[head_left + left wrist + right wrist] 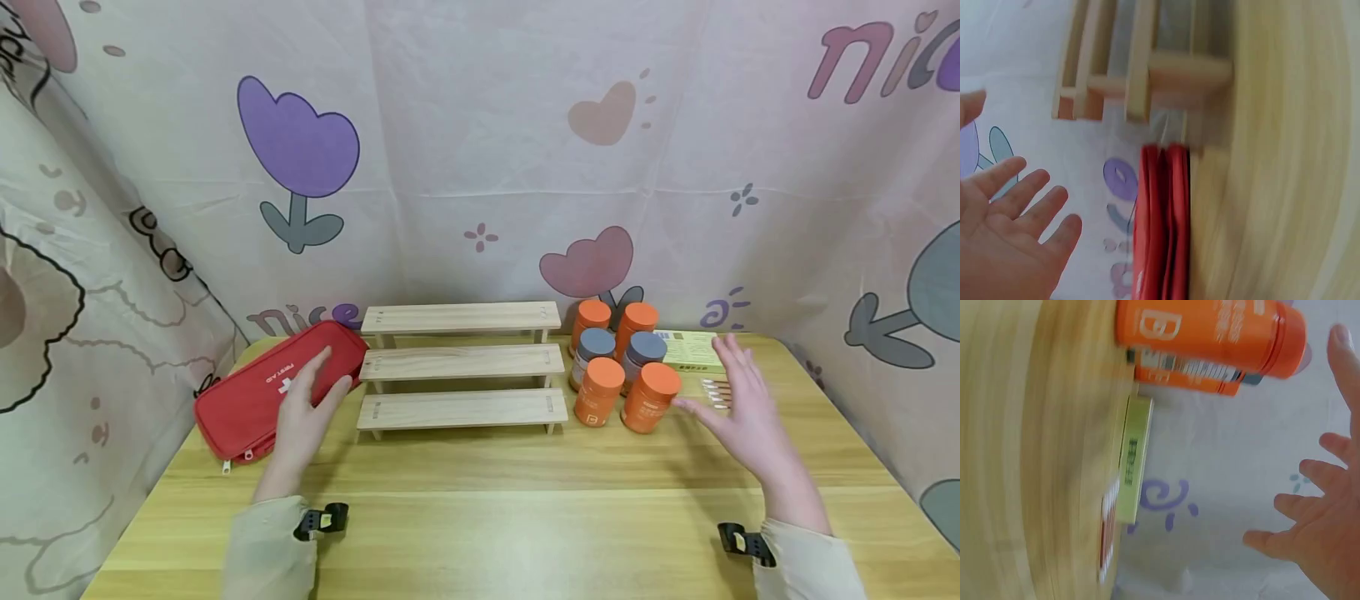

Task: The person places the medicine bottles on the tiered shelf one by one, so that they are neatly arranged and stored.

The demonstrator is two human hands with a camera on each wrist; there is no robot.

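My left hand (300,421) is held above the table beside the red first aid pouch (258,396), fingers spread and nothing in it. In the left wrist view the pouch (1160,225) lies past the spread fingers (1035,187). My right hand (753,425), fingers extended, hovers to the right of the nearest orange bottle (651,400). More orange-capped bottles (600,392) and two with grey-blue caps (596,346) stand grouped there. A three-tier wooden rack (461,362) stands between the pouch and the bottles.
Behind the right hand lie a yellow-green box (690,350) and a small pack of cotton swabs (717,393). A patterned cloth (465,150) hangs along the back and sides. The wooden table (510,517) extends in front of the rack.
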